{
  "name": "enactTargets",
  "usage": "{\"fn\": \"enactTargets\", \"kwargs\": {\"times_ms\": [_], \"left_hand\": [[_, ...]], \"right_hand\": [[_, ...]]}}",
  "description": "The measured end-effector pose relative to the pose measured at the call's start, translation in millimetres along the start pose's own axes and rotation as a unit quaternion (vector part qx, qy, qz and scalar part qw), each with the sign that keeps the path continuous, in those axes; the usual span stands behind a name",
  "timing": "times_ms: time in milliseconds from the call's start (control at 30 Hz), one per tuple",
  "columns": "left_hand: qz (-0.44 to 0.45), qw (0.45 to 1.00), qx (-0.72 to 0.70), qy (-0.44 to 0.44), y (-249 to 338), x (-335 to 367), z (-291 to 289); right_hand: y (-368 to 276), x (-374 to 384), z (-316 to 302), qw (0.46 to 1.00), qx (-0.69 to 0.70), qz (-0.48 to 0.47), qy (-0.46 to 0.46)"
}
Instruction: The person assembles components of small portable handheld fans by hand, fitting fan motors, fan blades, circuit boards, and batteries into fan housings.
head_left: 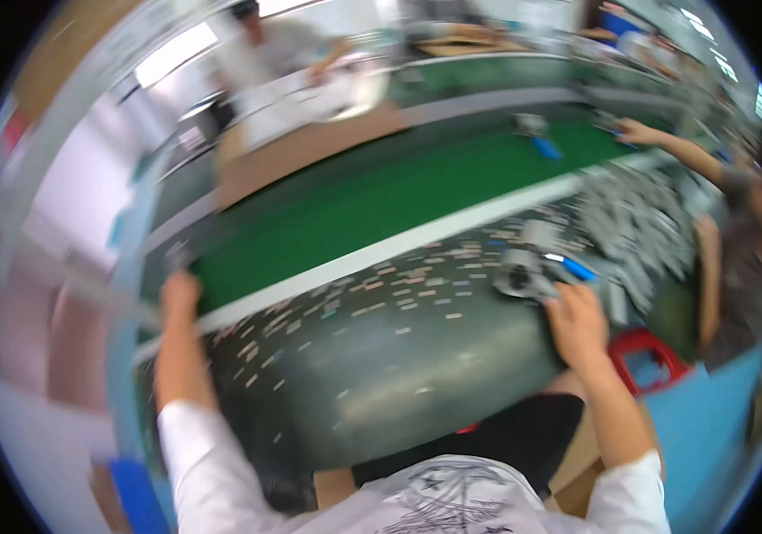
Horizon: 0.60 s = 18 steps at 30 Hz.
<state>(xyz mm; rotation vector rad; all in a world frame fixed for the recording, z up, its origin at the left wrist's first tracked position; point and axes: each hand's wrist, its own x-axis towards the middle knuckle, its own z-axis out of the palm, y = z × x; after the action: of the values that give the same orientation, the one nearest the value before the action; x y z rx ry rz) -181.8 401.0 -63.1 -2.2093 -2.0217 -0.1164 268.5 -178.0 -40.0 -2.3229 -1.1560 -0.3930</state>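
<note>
Item: grey, rounded, hard-looking part (516, 272), dark at its centre, on the dark, smooth-topped worktable (381, 369). Beside it: bright blue, elongated piece (578, 269); whether the two are joined cannot be told.

Risks, as judged:
- Slip or tipping of the grey part, should the fingers bear on its edge alone.
- Scatter of the small, pale, flat strips (402, 332) strewn over the worktable, should the part or a forearm sweep across them.
- Slide of the heaped, grey, elongated pieces (637, 222), should the part or blue piece be pushed rightward into them.

Positions:
- Right hand (579, 319): fingers at the near right edge of the grey part, apparently touching; part lies just beyond the fingertips. Finger spread small; whether they grip cannot be told.
- Left hand (182, 290): well apart from the part, far to its left, by the near left end of the flat green belt (354, 214). Blurred; finger opening and any held object cannot be told.
- Straight white rail (417, 235): between belt and strips.
</note>
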Motion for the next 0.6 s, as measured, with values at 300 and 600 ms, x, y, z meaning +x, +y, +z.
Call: {"fn": "enactTargets", "kwargs": {"times_ms": [300, 600], "left_hand": [[0.097, 0.984, 0.072, 0.134, 40, 12, -20], [0.304, 0.918, -0.255, 0.000, 221, -215, -166]], "right_hand": [[15, 14, 16, 0.998, -0.028, -0.011, 0.058], [24, 14, 21, 0.993, -0.037, -0.061, 0.092]]}}
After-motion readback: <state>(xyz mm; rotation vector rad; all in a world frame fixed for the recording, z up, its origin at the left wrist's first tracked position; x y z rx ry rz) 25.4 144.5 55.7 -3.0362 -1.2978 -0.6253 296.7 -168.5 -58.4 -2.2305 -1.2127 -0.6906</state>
